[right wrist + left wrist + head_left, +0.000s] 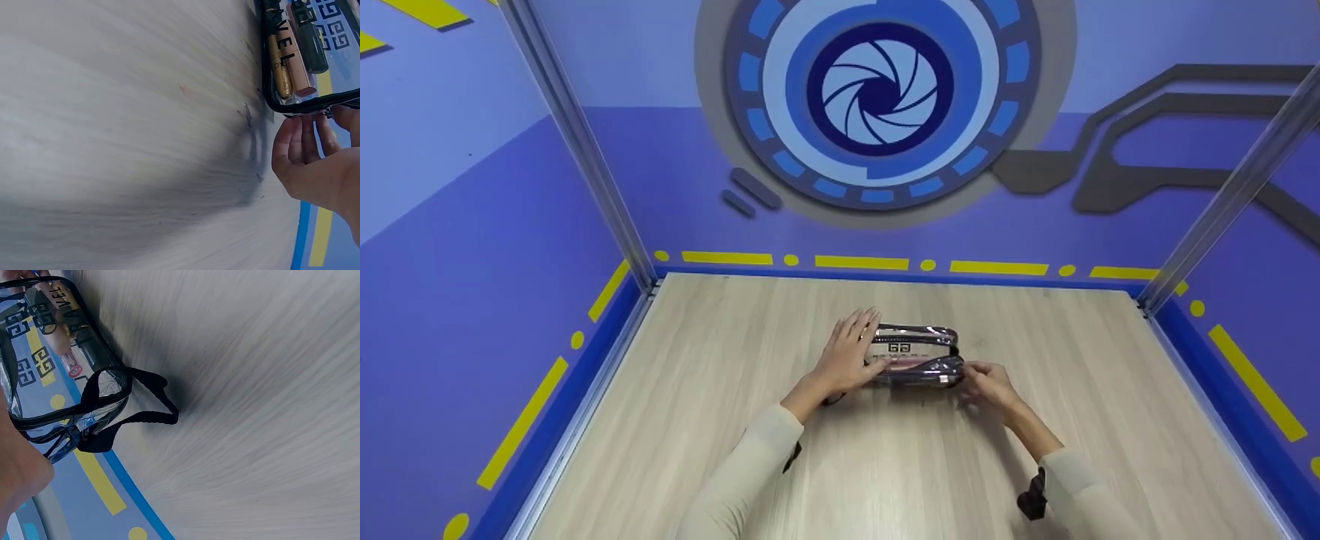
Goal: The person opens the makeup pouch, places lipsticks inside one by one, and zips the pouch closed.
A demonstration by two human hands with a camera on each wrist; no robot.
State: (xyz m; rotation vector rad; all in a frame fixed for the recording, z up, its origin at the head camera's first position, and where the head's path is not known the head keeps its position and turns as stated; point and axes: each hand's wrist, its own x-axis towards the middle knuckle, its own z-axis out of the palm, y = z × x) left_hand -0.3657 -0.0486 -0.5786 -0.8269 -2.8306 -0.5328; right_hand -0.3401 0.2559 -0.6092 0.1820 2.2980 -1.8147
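Observation:
A clear cosmetic bag (911, 349) with black trim and printed lettering lies on the wooden table. My left hand (844, 356) rests across its left end, fingers extended toward the far side and thumb over the front. At the right end, my right hand (988, 384) pinches the bag's edge with curled fingers; whether it has the zip pull cannot be told. Through the plastic, the right wrist view shows a gold tube (280, 67), a pink tube (301, 67) and a dark tube (310, 42). A black strap loop (169, 408) juts from the left end.
The pale wooden table (720, 330) extends around the bag. Blue-purple panels (652, 172) with yellow marks stand at the back and sides, joined by metal posts (585, 150). Black bands (1033, 495) hang at the wrists below the sleeves.

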